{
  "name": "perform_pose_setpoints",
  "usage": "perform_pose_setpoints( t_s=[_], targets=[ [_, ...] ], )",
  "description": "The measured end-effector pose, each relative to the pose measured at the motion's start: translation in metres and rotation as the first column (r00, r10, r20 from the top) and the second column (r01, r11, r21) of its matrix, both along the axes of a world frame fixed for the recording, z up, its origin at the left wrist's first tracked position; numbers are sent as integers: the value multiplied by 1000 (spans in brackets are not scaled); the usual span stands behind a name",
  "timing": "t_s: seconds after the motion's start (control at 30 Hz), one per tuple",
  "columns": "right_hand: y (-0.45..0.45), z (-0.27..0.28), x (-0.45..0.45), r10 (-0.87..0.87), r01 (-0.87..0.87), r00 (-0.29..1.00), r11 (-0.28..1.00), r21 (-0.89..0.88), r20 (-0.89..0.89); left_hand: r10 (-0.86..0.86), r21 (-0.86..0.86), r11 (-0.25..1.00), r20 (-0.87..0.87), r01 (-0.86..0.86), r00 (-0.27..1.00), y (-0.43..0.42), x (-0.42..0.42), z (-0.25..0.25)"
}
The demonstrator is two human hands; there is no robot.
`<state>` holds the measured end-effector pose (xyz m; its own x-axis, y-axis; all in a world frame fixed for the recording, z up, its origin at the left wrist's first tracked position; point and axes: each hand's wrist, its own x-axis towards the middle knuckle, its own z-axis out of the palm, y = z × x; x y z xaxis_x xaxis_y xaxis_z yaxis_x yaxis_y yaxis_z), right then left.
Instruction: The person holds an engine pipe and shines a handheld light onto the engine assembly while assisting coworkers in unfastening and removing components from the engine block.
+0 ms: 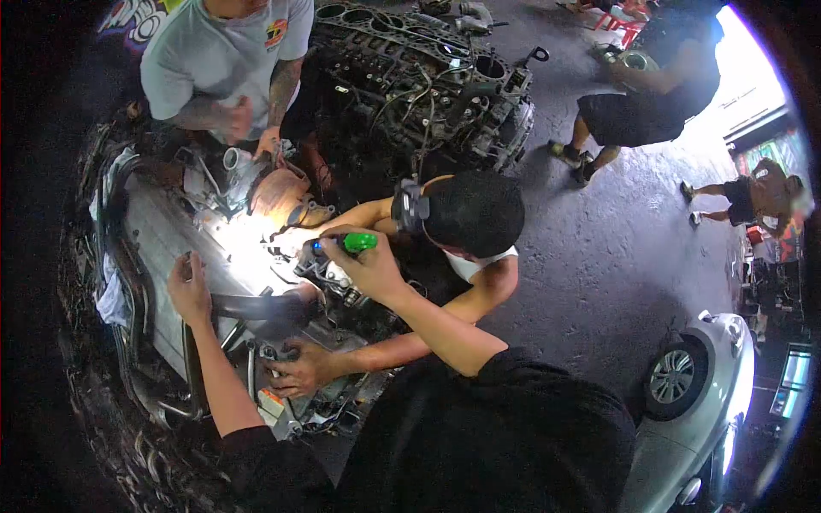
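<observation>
Gripping green-and-black flashlight (361,242) in right hand (375,272) with closed fingers, above engine parts (349,296), near co-worker's black cap (479,209). Holding left hand (191,295) over grey metal panel (158,222) with curled fingers; can't tell if grasping anything. Seeing bright glare (244,244) just left of flashlight, co-worker's hand (301,369) on parts nearer, bare engine block (428,103) beyond, silver car (714,406) well apart at right.

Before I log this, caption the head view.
Right hand holds a green tool near lit metal parts; a co-worker leans in.
</observation>
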<state>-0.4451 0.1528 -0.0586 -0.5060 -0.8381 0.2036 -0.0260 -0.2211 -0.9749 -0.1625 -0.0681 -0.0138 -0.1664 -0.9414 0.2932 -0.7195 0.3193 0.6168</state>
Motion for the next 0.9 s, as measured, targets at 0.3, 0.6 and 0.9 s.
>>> perform_pose_setpoints(
  t_s=[0.3,0.6,0.9],
  targets=[
    [1,3,0,22,-39,991,991,126,129,72,-98,993,102,-62,992,-3,-2,-1],
    [4,28,9,-48,49,996,999,11,-80,104,-42,994,83,-100,991,7,-7,12],
    [1,25,10,-42,48,986,998,33,-163,180,-52,983,101,-176,978,7,-7,9]
  ],
)
